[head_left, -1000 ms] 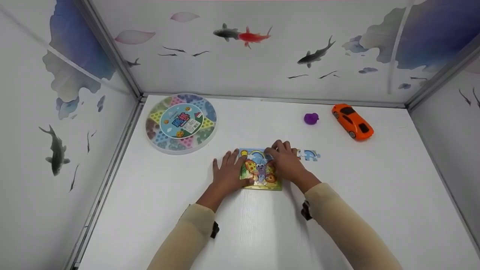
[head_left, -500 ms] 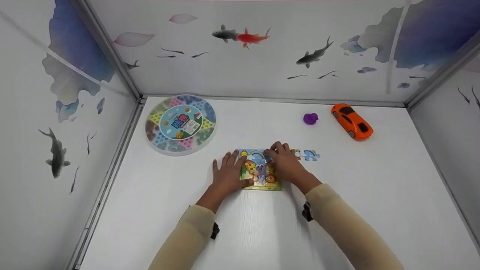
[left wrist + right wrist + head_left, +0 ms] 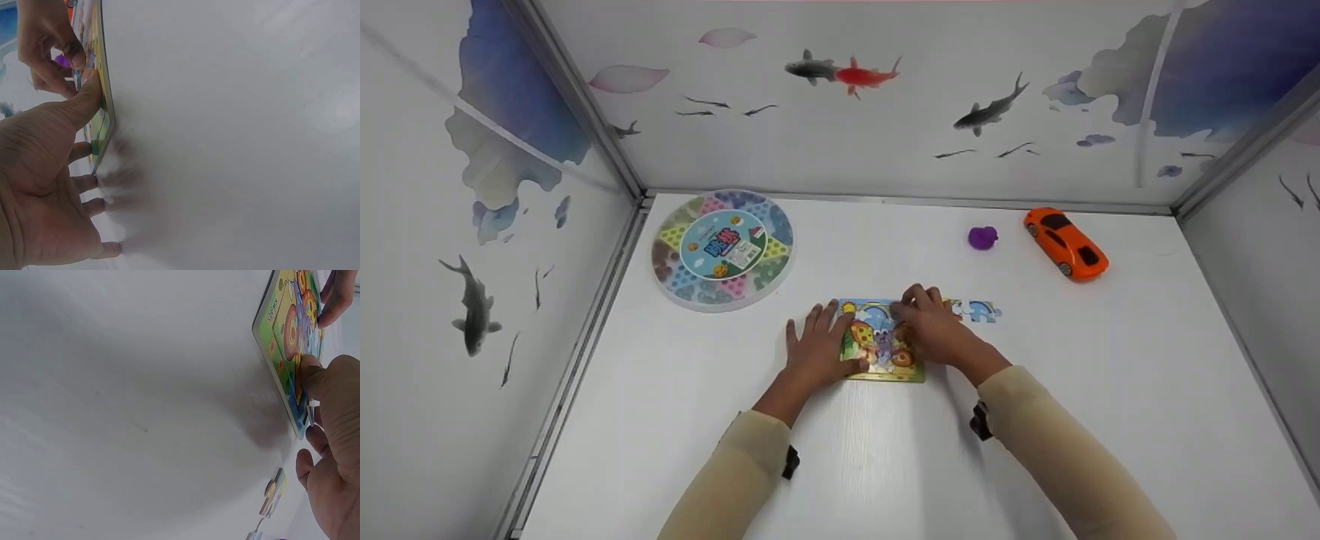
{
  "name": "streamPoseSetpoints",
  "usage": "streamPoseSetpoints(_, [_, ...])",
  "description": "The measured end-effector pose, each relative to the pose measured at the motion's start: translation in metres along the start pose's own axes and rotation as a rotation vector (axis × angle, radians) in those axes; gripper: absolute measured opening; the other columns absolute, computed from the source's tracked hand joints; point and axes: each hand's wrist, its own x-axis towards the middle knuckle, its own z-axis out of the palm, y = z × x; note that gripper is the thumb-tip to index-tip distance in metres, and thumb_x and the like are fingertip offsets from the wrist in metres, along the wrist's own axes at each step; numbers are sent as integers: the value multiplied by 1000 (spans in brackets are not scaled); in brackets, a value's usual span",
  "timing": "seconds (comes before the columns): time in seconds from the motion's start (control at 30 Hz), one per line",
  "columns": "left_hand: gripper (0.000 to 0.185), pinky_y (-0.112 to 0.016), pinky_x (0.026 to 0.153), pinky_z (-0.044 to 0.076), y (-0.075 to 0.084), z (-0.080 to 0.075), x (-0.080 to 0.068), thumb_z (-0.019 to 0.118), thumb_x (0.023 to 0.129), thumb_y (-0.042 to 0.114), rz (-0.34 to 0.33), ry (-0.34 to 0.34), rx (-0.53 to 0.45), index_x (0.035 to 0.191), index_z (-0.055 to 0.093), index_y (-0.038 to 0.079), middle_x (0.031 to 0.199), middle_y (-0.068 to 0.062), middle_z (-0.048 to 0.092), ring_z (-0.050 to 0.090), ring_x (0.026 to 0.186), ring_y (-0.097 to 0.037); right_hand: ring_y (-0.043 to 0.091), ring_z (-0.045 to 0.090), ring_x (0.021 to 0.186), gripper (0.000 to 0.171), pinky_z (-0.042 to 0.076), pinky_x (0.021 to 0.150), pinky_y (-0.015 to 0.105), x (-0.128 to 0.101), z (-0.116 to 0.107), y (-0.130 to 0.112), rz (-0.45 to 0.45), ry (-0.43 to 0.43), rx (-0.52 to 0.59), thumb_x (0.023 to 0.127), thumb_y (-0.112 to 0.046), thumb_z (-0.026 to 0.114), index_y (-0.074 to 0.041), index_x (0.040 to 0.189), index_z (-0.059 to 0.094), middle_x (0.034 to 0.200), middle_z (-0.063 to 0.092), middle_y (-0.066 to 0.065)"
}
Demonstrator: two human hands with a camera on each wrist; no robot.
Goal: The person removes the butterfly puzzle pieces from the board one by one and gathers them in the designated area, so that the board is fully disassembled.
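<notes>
A jigsaw puzzle point(image 3: 883, 346) with a butterfly picture in a flat frame lies mid-table. My left hand point(image 3: 816, 349) spreads its fingers along the left side, the thumb resting on the front left of the picture. At the upper right, my right hand point(image 3: 936, 327) bends its fingers over the frame. In the right wrist view its thumb presses on the picture, and a puzzle piece point(image 3: 311, 415) shows at a slant between thumb and fingers, mostly hidden by them. Loose puzzle pieces point(image 3: 982, 311) lie just right of the right hand.
A round Chinese checkers box point(image 3: 667, 281) lies at the back left. Further back on the right are a small purple toy point(image 3: 982, 238) and an orange toy car point(image 3: 1065, 244). Printed walls point(image 3: 870, 150) enclose the white table point(image 3: 855, 457) at the back and sides.
My right wrist and sleeve have shifted slightly to the right, while the right fingertips stay at the puzzle's upper right. The left hand and the puzzle keep their place.
</notes>
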Motion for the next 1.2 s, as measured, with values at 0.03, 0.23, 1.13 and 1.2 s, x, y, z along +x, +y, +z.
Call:
streamPoseSetpoints(0.03, [92, -76, 134, 11, 0, 0, 0, 82, 96, 56, 2, 0, 1, 171, 42, 22, 185, -10, 24, 19, 172, -38, 36, 45, 138, 45, 50, 117, 58, 0, 0, 1, -3, 2, -3, 111, -22, 69, -14, 155, 65, 151, 51, 13])
streamPoseSetpoints(0.23, [92, -76, 134, 12, 0, 1, 0, 81, 97, 58, 5, 0, 4, 172, 41, 22, 185, -10, 24, 18, 173, -37, 38, 47, 139, 44, 46, 116, 63, -3, -1, 3, -22, 34, -44, 110, -28, 71, -20, 153, 66, 150, 54, 13])
streamPoseSetpoints(1.13, [90, -80, 131, 14, -3, 3, 1, 83, 96, 55, 39, 38, -25, 169, 45, 20, 183, -14, 28, 22, 171, -42, 41, 45, 143, 30, 35, 119, 70, -40, -24, 59, 29, 143, -84, 105, -19, 78, -17, 135, 77, 149, 58, 12])
streamPoseSetpoints(1.2, [90, -80, 132, 14, -3, 3, 1, 82, 96, 56, 36, 33, -22, 169, 44, 20, 184, -13, 27, 21, 171, -41, 41, 45, 143, 31, 35, 119, 70, -44, -26, 66, 45, 144, -82, 104, -19, 78, -17, 136, 76, 149, 57, 13])
